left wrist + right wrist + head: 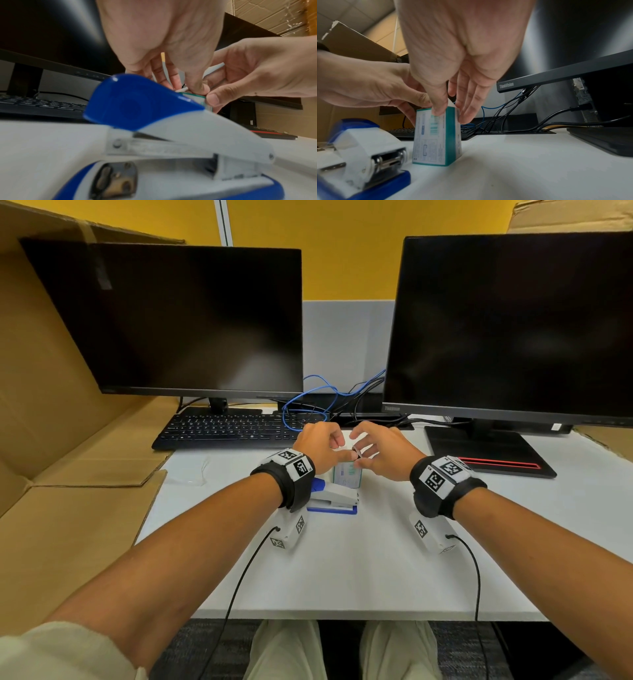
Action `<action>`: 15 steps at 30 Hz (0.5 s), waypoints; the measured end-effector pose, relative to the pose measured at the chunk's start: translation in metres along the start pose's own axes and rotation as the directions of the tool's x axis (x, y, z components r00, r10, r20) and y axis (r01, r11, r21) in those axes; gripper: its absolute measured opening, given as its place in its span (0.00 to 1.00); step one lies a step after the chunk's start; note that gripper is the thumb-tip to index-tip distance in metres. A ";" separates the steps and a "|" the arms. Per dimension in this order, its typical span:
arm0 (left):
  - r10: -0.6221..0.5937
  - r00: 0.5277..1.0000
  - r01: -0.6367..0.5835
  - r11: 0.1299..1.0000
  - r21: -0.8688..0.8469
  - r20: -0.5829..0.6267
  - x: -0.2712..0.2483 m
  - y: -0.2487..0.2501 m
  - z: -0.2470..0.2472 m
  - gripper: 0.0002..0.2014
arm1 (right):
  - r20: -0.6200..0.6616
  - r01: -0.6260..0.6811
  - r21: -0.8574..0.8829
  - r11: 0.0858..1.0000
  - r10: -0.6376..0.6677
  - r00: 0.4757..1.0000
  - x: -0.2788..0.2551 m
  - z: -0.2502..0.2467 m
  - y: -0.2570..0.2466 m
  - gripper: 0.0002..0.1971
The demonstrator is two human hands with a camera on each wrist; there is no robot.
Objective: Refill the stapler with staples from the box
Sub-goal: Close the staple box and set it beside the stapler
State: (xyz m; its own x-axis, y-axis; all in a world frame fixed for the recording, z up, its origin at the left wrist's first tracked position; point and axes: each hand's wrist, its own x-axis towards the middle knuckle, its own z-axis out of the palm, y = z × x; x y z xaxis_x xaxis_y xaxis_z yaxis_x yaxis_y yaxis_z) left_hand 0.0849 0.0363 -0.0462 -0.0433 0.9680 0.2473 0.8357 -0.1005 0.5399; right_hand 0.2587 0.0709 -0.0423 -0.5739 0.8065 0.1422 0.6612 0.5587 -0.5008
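A teal and white staple box [346,474] stands upright on the white desk [342,570]. My left hand [342,450] grips its upper left side, thumb on top and fingers down the far face. My right hand [359,457] pinches the box's top end, its thumb [439,108] on the printed front and the fingers [467,112] behind, where a white flap [451,104] sticks up. The blue and white stapler [334,498] lies closed just in front of the box [435,135], partly under my left wrist. In the left wrist view the stapler [171,135] fills the foreground and hides most of the box [197,96].
A black keyboard [233,429] lies behind the hands, with blue and black cables [318,402] beside it. Two dark monitors [191,320] [513,330] stand at the back, and a black stand base [486,450] sits at right. Cardboard [68,474] borders the desk's left side.
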 end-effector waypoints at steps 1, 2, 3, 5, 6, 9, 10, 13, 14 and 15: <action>0.010 1.000 -0.010 1.000 -0.010 -0.008 -0.001 0.000 0.000 0.19 | -0.009 -0.009 0.007 1.000 0.010 1.000 0.000 0.000 0.000 0.21; 0.021 1.000 -0.021 1.000 -0.015 -0.007 -0.001 -0.001 -0.002 0.18 | -0.017 -0.015 0.015 1.000 0.015 1.000 0.000 0.000 0.001 0.19; 0.031 1.000 -0.031 0.999 -0.012 0.005 -0.002 -0.001 -0.004 0.17 | -0.020 -0.016 0.023 1.000 0.016 1.000 0.001 0.000 0.001 0.17; 0.046 0.998 -0.047 0.999 0.014 0.035 -0.002 -0.003 -0.007 0.15 | -0.011 -0.010 0.024 1.000 0.011 1.000 0.000 -0.001 0.003 0.14; 0.050 0.998 -0.051 0.998 0.025 0.046 -0.003 -0.005 -0.008 0.14 | 0.002 -0.006 0.013 1.000 0.006 1.000 0.000 -0.001 0.003 0.14; 0.048 0.997 -0.051 0.998 0.046 0.063 -0.003 -0.006 -0.010 0.15 | 0.025 0.016 -0.019 1.000 -0.015 1.000 0.001 0.001 0.003 0.10; 0.049 0.996 -0.053 0.996 0.065 0.070 -0.002 -0.005 -0.010 0.15 | 0.025 0.022 -0.032 0.999 -0.021 0.999 0.001 0.001 0.002 0.08; 0.057 0.992 -0.071 0.991 0.116 0.113 -0.004 -0.004 -0.012 0.14 | 0.022 0.031 -0.077 0.997 -0.030 0.999 0.001 0.002 -0.001 0.07; 0.058 0.990 -0.072 0.991 0.111 0.129 -0.005 -0.004 -0.013 0.13 | 0.024 0.035 -0.093 0.995 -0.033 0.999 0.001 0.002 -0.001 0.08; 0.057 0.988 -0.071 0.993 0.094 0.141 -0.007 -0.006 -0.014 0.12 | 0.025 0.039 -0.103 0.994 -0.037 0.999 0.001 0.002 -0.001 0.09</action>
State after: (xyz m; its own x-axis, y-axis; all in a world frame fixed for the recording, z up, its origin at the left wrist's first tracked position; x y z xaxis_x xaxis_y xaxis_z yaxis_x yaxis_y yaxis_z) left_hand 0.0727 0.0272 -0.0394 0.0821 0.9834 0.1618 0.8845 -0.1467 0.4429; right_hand 0.2560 0.0707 -0.0436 -0.6094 0.7805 0.1393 0.6847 0.6067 -0.4038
